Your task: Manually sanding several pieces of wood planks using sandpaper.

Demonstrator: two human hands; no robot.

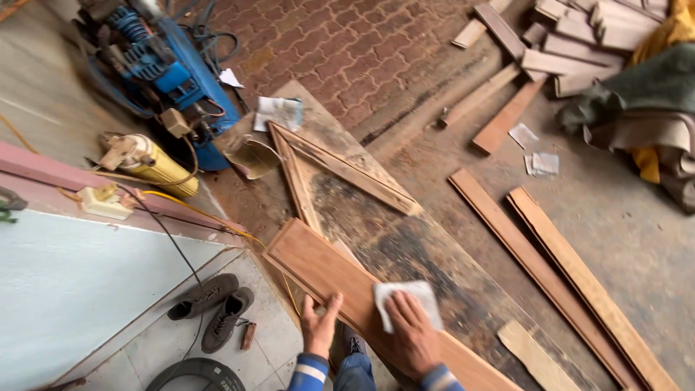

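A long reddish-brown wooden plank (318, 264) lies slanted across a dark, stained board (405, 246) in the head view. My left hand (318, 326) grips the plank's near left edge, thumb on top. My right hand (413, 337) presses flat on the plank, holding a pale sheet of sandpaper (409, 298) under its fingers. Both sleeves are blue with white stripes.
A triangular wooden frame (340, 174) rests on the board's far end. A blue machine (163, 69) and a yellow canister (156, 165) stand at upper left. A pair of dark shoes (213, 308) sits at lower left. Long planks (565, 275) lie at right, offcuts (579, 43) at top right.
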